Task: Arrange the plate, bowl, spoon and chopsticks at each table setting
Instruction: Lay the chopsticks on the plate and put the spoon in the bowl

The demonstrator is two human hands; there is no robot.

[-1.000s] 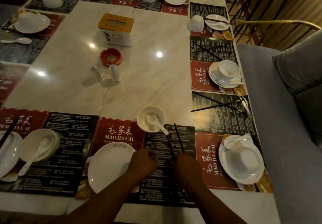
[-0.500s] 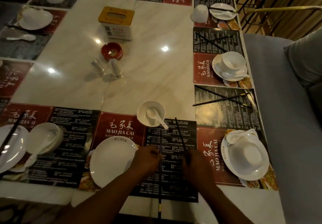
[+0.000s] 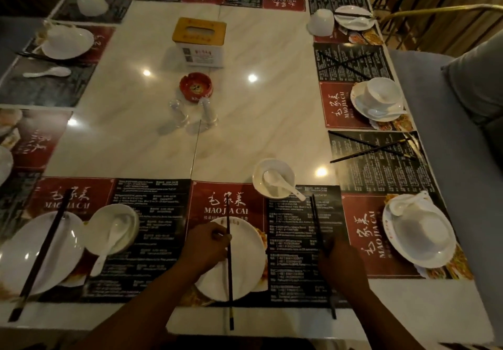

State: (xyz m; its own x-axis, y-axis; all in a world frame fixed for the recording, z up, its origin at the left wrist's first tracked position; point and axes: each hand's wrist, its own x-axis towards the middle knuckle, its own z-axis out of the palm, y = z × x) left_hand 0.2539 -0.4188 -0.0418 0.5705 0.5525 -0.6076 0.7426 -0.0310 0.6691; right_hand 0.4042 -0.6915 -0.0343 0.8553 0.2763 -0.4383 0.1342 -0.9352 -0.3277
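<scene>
Pinching chopstick [image 3: 229, 281] over plate [image 3: 245, 254] in left hand [image 3: 205, 251], right hand [image 3: 341, 266] gripping other chopstick [image 3: 315, 219]; we risk left one rolling off rim.

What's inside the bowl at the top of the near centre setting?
A white spoon lies in the bowl, scoop inside and handle sticking out over the near-right rim. Nothing else shows in it. The bowl floor beneath the scoop is covered.

The two chopsticks that lay side by side right of the plate [image 3: 247, 254] are now parted: the left hand [image 3: 205, 249] has carried one chopstick [image 3: 229, 276] leftward, so it lies straight across the plate, leaving the other chopstick [image 3: 315, 219] alone under the right hand [image 3: 340, 262].
</scene>
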